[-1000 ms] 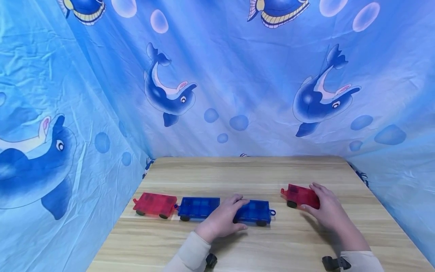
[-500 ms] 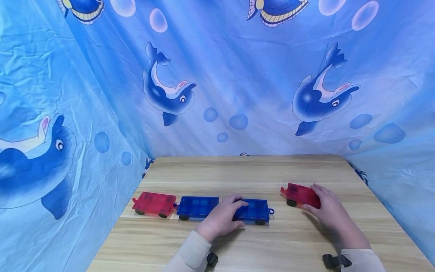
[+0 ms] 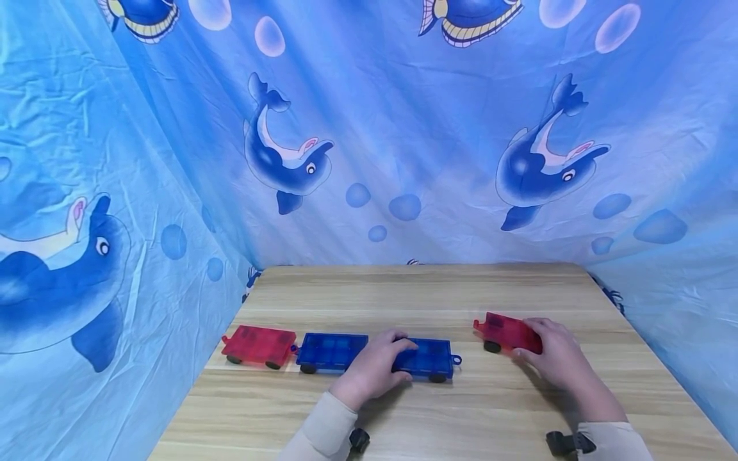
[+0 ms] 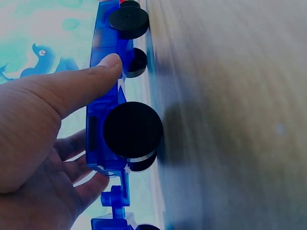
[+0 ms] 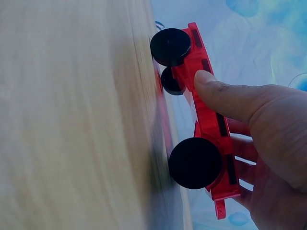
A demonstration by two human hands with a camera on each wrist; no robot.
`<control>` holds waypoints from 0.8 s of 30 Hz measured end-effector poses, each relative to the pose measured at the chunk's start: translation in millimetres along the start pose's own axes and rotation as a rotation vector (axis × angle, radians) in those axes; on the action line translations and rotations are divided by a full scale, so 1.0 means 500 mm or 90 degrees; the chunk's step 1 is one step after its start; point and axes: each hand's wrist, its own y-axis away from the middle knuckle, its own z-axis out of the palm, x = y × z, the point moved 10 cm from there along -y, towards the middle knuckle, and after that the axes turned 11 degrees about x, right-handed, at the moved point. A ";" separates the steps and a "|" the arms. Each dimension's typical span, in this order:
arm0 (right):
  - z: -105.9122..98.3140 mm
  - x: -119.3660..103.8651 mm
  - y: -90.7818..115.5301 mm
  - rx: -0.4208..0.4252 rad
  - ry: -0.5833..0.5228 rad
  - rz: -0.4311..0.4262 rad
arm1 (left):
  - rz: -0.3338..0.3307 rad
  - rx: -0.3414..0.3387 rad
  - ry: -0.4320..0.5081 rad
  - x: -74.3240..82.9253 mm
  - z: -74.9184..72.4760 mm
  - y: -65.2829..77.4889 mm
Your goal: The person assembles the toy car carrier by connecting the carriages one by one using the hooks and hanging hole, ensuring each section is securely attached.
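In the head view, my left hand grips the right-hand blue toy train car, which has black wheels and a ring at its right end. Behind it in the row come another blue car and a red car at the far left. A hitch joins the two blue cars in the left wrist view. Apart from this row, at the right, my right hand holds a second red car by its sides. Thumb on one side, fingers behind it, as the right wrist view of that red car shows.
The cars are on a light wooden table, which has rounded far corners. A blue curtain printed with dolphins hangs around its back and sides. Black wrist cameras sit at both cuffs.
The row of cars has slid slightly left along with my left hand. My right hand and its red car have shifted a little left too; both grips stay the same.
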 end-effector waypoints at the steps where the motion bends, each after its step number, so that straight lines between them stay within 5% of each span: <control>1: 0.000 0.000 0.000 -0.002 -0.002 0.000 | -0.003 -0.001 0.001 -0.001 0.001 0.000; 24: 0.010 -0.027 0.000 -0.002 -0.020 -0.044 | -0.009 0.013 0.008 -0.016 -0.017 0.008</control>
